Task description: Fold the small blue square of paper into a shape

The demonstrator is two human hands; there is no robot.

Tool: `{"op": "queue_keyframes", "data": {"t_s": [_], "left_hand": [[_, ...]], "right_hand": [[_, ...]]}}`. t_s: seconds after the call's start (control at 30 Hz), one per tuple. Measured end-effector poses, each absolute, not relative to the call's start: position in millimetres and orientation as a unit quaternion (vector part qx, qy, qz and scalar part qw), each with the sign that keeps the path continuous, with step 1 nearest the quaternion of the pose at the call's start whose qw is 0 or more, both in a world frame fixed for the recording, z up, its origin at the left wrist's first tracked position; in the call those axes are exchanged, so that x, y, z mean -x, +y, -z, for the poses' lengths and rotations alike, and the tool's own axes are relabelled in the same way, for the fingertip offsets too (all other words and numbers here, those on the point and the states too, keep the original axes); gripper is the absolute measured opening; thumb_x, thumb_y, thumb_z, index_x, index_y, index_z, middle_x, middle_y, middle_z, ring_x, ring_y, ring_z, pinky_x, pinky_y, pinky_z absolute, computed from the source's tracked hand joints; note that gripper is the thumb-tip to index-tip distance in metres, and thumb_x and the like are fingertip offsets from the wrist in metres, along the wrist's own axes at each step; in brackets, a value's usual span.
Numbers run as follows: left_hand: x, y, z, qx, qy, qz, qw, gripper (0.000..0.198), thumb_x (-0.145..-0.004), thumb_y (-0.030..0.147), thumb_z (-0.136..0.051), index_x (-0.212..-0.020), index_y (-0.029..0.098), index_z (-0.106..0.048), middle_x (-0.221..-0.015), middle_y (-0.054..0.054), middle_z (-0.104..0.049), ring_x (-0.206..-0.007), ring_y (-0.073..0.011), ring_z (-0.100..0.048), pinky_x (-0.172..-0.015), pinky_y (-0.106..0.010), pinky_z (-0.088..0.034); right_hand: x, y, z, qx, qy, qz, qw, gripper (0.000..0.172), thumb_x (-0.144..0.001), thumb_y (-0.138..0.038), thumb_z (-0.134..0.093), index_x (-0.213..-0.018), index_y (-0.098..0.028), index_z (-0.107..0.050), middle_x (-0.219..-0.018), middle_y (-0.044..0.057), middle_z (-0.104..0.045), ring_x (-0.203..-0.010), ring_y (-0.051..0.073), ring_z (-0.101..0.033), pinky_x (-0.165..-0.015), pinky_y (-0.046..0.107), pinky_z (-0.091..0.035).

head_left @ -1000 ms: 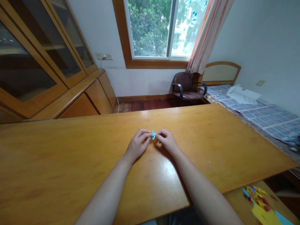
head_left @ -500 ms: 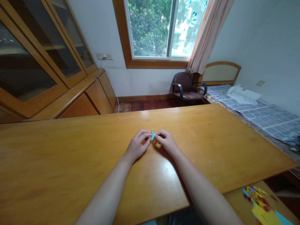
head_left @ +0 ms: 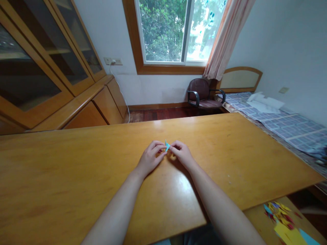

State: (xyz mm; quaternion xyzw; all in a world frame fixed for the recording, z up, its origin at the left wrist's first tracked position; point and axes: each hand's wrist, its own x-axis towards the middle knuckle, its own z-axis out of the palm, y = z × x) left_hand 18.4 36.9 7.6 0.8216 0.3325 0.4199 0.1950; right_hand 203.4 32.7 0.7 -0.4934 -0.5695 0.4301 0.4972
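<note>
A small piece of folded light-blue paper (head_left: 167, 146) is pinched between my two hands, just above the wooden table (head_left: 76, 177). One thin point of the paper sticks up. My left hand (head_left: 152, 156) closes thumb and fingertips on its left and lower side. On its right side, the thumb and forefinger of my right hand (head_left: 181, 153) grip it. The fingertips hide part of the folds.
At the lower right, a lower surface holds a pile of colourful folded paper pieces (head_left: 279, 212) and yellow paper sheets (head_left: 288, 234). Beyond the table stand an armchair (head_left: 200, 93), a bed (head_left: 286, 122) and a glass-door cabinet (head_left: 68, 92).
My left thumb and fingertips have shifted slightly right, onto the lower part of the blue paper. The right hand has hardly moved.
</note>
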Motion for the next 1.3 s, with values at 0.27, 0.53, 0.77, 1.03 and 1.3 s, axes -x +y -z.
{"op": "queue_keyframes", "data": {"t_s": [0.27,0.53,0.77,1.03,1.3], "left_hand": [[-16.2,41.9,-1.9,-0.813,0.335,-0.425,0.213,0.016,-0.09,0.026,-0.059,-0.105,0.023,-0.064,-0.105,-0.004,-0.057,-0.087,-0.0141,-0.061,-0.078,-0.03,-0.056],[-15.9,43.7,-2.2,-0.813,0.341,-0.427,0.2,0.014,-0.09,0.025,-0.058,-0.101,0.023,-0.066,-0.101,-0.004,-0.059,-0.094,-0.0165,-0.06,-0.085,-0.033,-0.054],[-15.0,41.2,-5.3,-0.813,0.344,-0.418,0.215,0.017,-0.092,0.026,-0.055,-0.106,0.023,-0.064,-0.1,-0.004,-0.06,-0.086,-0.0144,-0.06,-0.078,-0.029,-0.054],[-16.4,37.1,-11.0,-0.831,0.352,-0.395,0.173,0.014,-0.092,0.023,-0.053,-0.103,0.021,-0.063,-0.092,-0.003,-0.065,-0.085,-0.015,-0.061,-0.079,-0.027,-0.049],[-18.3,37.0,-10.2,-0.815,0.375,-0.409,0.166,0.01,-0.09,0.022,-0.056,-0.093,0.02,-0.065,-0.085,-0.002,-0.066,-0.08,-0.0147,-0.061,-0.074,-0.026,-0.048]], "right_hand": [[-204.2,33.0,-2.3,0.503,-0.591,-0.396,0.491,0.015,-0.074,-0.03,-0.062,-0.069,-0.016,-0.064,-0.063,0.0,-0.059,-0.058,0.012,-0.051,-0.055,0.023,-0.04],[-204.8,33.2,-2.5,0.501,-0.599,-0.39,0.488,0.014,-0.074,-0.028,-0.06,-0.069,-0.016,-0.063,-0.063,-0.001,-0.058,-0.059,0.012,-0.052,-0.056,0.023,-0.04],[-204.9,33.3,-1.9,0.504,-0.591,-0.401,0.486,0.016,-0.075,-0.03,-0.061,-0.069,-0.015,-0.064,-0.063,0.0,-0.059,-0.059,0.013,-0.053,-0.056,0.024,-0.042],[-203.7,33.7,0.9,0.504,-0.585,-0.402,0.492,0.017,-0.075,-0.031,-0.062,-0.07,-0.015,-0.064,-0.065,0.001,-0.061,-0.06,0.013,-0.053,-0.057,0.024,-0.042],[-198.6,29.1,-5.3,0.485,-0.62,-0.365,0.497,0.012,-0.079,-0.026,-0.061,-0.073,-0.017,-0.066,-0.072,0.002,-0.063,-0.067,0.013,-0.057,-0.064,0.025,-0.044]]}}
